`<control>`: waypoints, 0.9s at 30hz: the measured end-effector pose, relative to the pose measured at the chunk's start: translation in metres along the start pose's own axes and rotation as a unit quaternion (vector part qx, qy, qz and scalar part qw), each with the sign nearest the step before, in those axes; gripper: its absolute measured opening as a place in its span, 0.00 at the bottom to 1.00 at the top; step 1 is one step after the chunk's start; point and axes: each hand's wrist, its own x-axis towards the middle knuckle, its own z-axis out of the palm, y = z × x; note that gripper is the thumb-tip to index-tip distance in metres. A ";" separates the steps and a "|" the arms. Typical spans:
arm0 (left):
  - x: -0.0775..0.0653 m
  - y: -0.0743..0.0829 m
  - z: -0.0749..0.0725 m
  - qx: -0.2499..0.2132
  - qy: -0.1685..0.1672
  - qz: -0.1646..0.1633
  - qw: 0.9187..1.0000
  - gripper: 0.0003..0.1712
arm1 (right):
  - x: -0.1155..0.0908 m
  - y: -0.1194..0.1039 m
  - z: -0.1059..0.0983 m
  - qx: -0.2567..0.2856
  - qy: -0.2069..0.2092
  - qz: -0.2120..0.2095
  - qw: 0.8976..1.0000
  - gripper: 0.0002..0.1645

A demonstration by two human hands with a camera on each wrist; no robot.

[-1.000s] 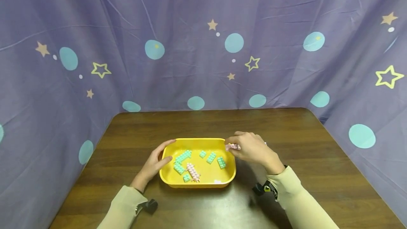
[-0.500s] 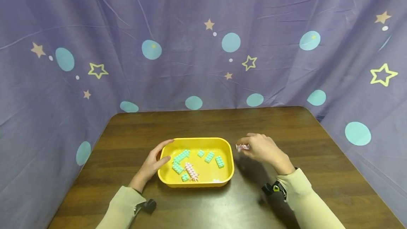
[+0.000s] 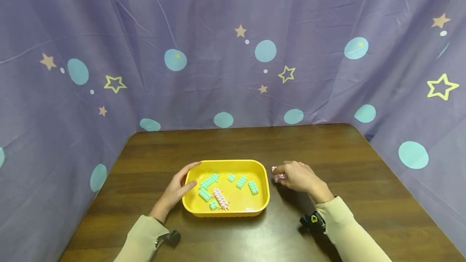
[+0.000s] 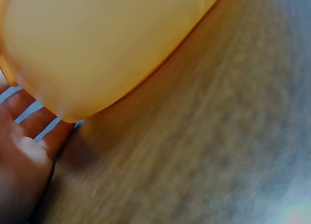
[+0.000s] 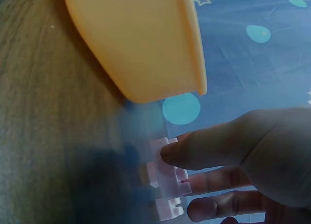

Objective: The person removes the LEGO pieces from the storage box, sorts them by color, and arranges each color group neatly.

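Note:
In the head view, a yellow plastic tray (image 3: 233,214) stands on the table, with mint-green toy bricks (image 3: 241,182) and a knobbly pink brick piece (image 3: 220,199) inside. My left hand (image 3: 177,189) holds the tray's left end, thumb over the rim and fingers along the outer wall. The left wrist view shows those fingers against the tray's side (image 4: 97,49). To the right of the tray, low over the tabletop, my right hand (image 3: 298,176) pinches a pink toy brick (image 5: 167,173) between thumb and fingers. Its far side is hidden by the fingers.
The brown wooden table (image 3: 327,148) reaches back to a purple curtain (image 3: 218,51) printed with stars and blue ovals. Dark wrist-camera mounts (image 3: 172,237) stick out below both cuffs. A shadow falls under the right forearm.
My right hand has carried the pink brick out over the tray's right rim, then down towards the table beside it. My left hand stays on the tray, whose contents look the same.

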 end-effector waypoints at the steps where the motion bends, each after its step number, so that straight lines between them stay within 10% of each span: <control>1: -0.001 0.000 0.000 0.000 0.001 -0.001 1.000 0.31 | 0.000 0.000 0.002 -0.001 0.001 -0.005 1.000 0.07; 27: 0.000 0.002 0.000 0.012 -0.005 0.005 1.000 0.32 | 0.001 0.005 0.012 -0.016 0.019 -0.054 0.998 0.04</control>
